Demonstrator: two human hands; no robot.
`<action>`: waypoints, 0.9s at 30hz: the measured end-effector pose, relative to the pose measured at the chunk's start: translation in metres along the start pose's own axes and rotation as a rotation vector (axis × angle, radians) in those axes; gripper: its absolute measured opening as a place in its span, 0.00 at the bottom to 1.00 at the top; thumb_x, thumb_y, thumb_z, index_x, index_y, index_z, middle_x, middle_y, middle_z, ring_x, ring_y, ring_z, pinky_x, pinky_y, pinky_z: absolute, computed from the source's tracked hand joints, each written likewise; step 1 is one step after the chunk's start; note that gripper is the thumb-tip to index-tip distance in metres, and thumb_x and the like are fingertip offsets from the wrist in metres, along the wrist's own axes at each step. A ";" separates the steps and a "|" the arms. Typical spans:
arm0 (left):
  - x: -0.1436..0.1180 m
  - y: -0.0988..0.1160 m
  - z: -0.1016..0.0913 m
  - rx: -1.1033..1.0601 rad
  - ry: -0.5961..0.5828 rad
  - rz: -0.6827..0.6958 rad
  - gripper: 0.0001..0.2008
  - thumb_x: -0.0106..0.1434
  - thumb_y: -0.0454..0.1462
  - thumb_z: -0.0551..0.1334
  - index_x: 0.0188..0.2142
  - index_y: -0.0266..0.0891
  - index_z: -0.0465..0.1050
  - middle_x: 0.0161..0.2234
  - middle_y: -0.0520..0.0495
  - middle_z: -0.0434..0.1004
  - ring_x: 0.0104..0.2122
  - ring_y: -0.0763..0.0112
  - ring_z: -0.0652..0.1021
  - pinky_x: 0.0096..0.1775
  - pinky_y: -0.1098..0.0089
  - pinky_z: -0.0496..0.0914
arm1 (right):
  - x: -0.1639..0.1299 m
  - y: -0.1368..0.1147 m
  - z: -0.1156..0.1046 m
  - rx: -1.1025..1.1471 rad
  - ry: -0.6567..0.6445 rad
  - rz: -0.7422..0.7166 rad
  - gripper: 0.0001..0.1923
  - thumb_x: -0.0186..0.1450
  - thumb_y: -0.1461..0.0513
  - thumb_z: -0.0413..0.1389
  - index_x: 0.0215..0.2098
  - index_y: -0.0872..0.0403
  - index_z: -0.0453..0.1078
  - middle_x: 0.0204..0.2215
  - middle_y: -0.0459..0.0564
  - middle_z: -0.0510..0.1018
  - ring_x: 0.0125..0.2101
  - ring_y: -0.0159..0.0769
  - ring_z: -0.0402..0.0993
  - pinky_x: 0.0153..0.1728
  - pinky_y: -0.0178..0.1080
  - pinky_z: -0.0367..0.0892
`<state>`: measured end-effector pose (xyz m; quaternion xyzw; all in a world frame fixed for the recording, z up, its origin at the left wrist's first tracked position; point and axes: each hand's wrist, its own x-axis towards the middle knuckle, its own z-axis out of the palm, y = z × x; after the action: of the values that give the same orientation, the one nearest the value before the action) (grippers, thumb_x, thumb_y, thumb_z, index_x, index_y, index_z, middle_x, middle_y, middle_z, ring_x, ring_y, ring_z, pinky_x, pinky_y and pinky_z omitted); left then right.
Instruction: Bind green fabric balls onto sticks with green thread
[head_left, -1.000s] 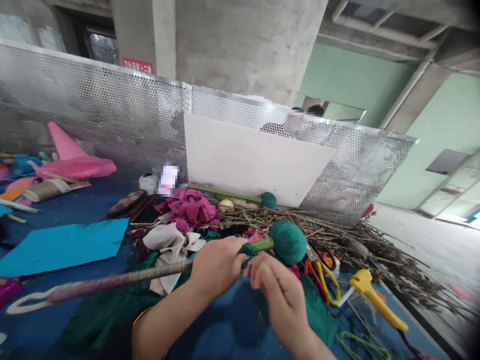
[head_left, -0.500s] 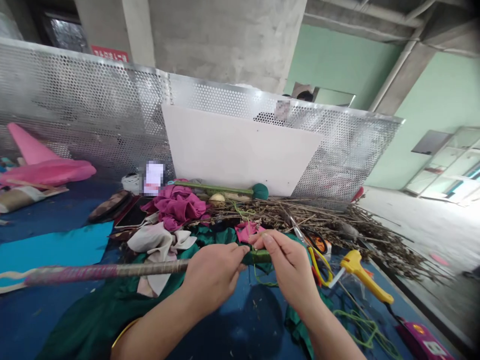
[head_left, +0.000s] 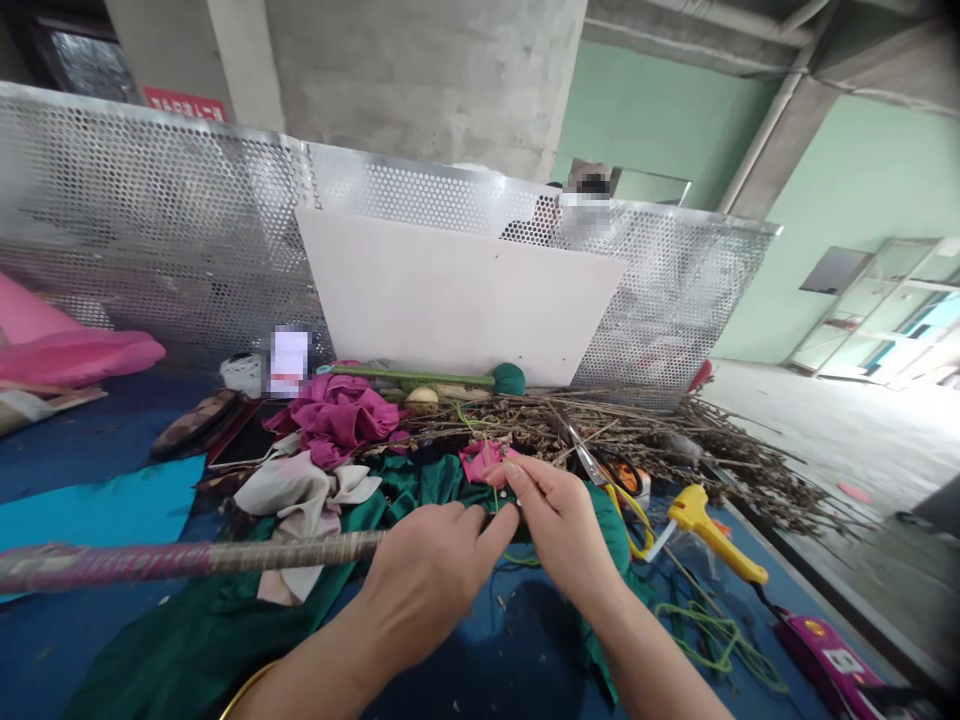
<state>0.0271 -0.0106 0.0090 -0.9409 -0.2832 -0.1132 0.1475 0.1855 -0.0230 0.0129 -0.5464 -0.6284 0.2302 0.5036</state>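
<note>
We hold the wrapped stick (head_left: 300, 550) in the left hand (head_left: 435, 560), its fingers curled firmly round the shaft; the shaft extends leftward from that hand. The right hand (head_left: 555, 510), just beside the left thumb, has its thumb and index finger pinched together on a green thread (head_left: 496, 497). Left of and under the left hand we have green fabric (head_left: 202, 620); beyond that hand lie a white cloth (head_left: 300, 490) and a magenta cloth (head_left: 349, 415). Beyond the right hand lie scissors (head_left: 589, 460) and dried stems (head_left: 720, 450). To its right we locate a yellow glue gun (head_left: 712, 530) and a loose green cord (head_left: 720, 645).
</note>
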 end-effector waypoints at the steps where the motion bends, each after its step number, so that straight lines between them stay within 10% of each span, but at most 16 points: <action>1: 0.000 0.000 0.001 0.011 0.015 0.017 0.16 0.63 0.27 0.52 0.49 0.37 0.64 0.30 0.48 0.74 0.26 0.61 0.75 0.26 0.64 0.70 | 0.000 0.000 0.000 -0.001 0.006 0.000 0.16 0.69 0.57 0.48 0.32 0.53 0.76 0.33 0.50 0.81 0.35 0.39 0.76 0.39 0.38 0.68; 10: -0.002 -0.010 0.001 0.025 -0.002 -0.015 0.14 0.62 0.27 0.53 0.45 0.38 0.69 0.33 0.46 0.76 0.29 0.61 0.76 0.28 0.64 0.69 | 0.001 -0.007 -0.001 0.155 -0.022 0.099 0.15 0.65 0.56 0.52 0.25 0.53 0.74 0.36 0.50 0.81 0.27 0.34 0.74 0.29 0.35 0.67; 17: -0.006 -0.039 -0.013 -0.160 -0.034 -0.297 0.14 0.64 0.33 0.55 0.48 0.45 0.71 0.38 0.48 0.79 0.37 0.62 0.79 0.33 0.68 0.68 | -0.001 -0.020 -0.058 0.347 -0.082 0.288 0.19 0.58 0.49 0.60 0.22 0.56 0.72 0.27 0.53 0.78 0.18 0.28 0.64 0.14 0.29 0.51; 22: -0.007 -0.048 -0.028 -0.465 -0.062 -0.448 0.13 0.61 0.37 0.60 0.44 0.51 0.76 0.42 0.53 0.81 0.42 0.59 0.79 0.39 0.67 0.68 | 0.016 0.009 -0.085 0.436 0.165 0.312 0.19 0.52 0.49 0.66 0.22 0.56 0.71 0.24 0.52 0.77 0.13 0.23 0.57 0.11 0.28 0.43; 27: -0.007 -0.046 -0.038 -0.874 -0.087 -0.563 0.12 0.54 0.40 0.65 0.40 0.48 0.79 0.40 0.52 0.81 0.43 0.57 0.77 0.40 0.67 0.68 | 0.031 0.052 -0.072 0.438 0.198 0.270 0.17 0.54 0.50 0.64 0.23 0.55 0.72 0.20 0.49 0.76 0.14 0.29 0.63 0.12 0.32 0.56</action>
<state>-0.0100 0.0092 0.0522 -0.8058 -0.4575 -0.2168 -0.3073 0.2764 0.0024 0.0093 -0.5232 -0.4326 0.3711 0.6335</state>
